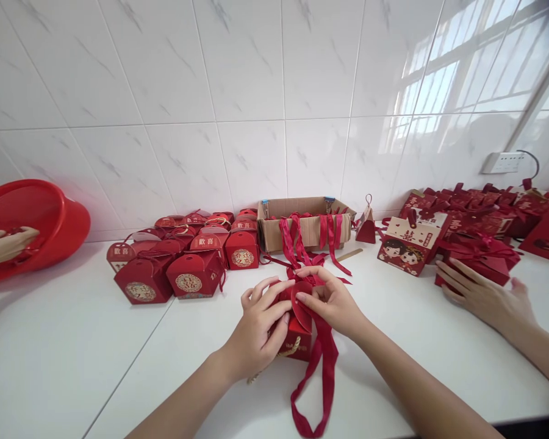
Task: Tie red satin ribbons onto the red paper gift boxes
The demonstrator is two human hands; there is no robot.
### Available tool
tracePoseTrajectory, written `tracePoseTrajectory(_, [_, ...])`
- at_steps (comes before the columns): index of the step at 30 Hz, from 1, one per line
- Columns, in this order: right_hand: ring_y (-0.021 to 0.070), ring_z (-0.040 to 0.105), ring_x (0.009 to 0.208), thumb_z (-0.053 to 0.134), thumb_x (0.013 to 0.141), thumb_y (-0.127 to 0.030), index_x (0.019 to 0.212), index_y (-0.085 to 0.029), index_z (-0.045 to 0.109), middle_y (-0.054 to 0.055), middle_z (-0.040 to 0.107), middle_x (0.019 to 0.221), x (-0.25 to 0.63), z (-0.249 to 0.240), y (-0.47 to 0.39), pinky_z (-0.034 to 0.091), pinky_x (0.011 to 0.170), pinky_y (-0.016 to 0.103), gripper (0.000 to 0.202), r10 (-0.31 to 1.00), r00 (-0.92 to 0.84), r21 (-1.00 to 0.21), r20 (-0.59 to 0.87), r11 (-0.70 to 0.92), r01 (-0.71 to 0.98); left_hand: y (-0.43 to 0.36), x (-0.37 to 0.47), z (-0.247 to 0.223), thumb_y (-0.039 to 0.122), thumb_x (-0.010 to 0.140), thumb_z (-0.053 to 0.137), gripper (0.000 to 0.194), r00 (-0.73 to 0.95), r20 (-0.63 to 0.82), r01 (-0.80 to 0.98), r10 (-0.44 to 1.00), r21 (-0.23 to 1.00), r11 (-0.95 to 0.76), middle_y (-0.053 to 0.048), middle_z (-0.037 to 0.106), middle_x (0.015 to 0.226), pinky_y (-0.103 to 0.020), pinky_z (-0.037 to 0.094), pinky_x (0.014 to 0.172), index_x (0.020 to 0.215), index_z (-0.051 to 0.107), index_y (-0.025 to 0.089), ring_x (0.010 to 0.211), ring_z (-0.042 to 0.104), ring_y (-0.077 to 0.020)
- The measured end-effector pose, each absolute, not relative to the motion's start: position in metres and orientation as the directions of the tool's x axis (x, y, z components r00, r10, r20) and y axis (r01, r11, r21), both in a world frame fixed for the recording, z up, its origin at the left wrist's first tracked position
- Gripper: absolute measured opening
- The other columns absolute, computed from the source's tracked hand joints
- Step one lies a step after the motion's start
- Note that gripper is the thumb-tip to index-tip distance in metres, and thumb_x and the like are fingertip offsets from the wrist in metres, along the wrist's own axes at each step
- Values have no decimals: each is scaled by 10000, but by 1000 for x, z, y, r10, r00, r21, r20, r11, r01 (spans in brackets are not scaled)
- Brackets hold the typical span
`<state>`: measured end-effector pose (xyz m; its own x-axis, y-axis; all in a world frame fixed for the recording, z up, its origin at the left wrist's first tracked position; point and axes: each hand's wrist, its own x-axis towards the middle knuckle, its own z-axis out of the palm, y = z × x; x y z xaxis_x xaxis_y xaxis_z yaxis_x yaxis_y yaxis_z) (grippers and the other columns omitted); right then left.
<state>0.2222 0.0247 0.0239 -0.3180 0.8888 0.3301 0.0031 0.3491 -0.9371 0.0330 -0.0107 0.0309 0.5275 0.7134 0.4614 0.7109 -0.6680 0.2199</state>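
Observation:
A small red gift box (301,341) with gold lettering stands on the white table in front of me. My left hand (260,323) is closed around its left side and top, fingertips on the upper flaps. From the right, my right hand (332,302) pinches a rounded top flap (302,311) between thumb and fingers. A long dark red ribbon (330,360) hangs from the box top, looping onto the table. Gold twisted cord (291,349) shows at the box front, partly under my left hand. My fingers hide most of the box top.
Several finished red boxes (194,274) stand left. Behind is a cardboard box (269,235) with ribbons (330,228) over its edge. A co-worker's hand (489,299) rests by a ribboned box (480,256) at right. Another person's hand (13,241) reaches into a red basin (73,225).

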Motion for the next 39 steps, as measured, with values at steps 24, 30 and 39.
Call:
tracePoseTrajectory(24, [50,398,508,617,807,-343,1063,-202,569,58,614,1074,222,20,29,358,486,231,296,888,-308,-929,341,368,35,-8,31,27,144,917,346,392,541,468,696,699,217,-684,-51,480,1363,-435,238,1006,1284,444,242,1288,311,-237])
tracePoseTrajectory(30, [107,479,629,592,832,-362,1075,-198,627,53,617,958,223,22,28,414,579,270,295,851,-283,-870,443,485,95,-9,31,28,122,900,359,500,506,512,712,694,206,-671,-47,445,1389,-428,235,1004,1377,338,273,1261,344,-240])
tracePoseTrajectory(39, [215,502,1034,599,842,-360,915,-235,663,61,597,1007,225,27,25,394,909,387,158,788,-268,-778,555,605,168,-10,28,24,174,907,406,597,425,636,675,643,250,-694,-90,279,1473,-423,204,1072,1449,171,259,1329,278,-244])
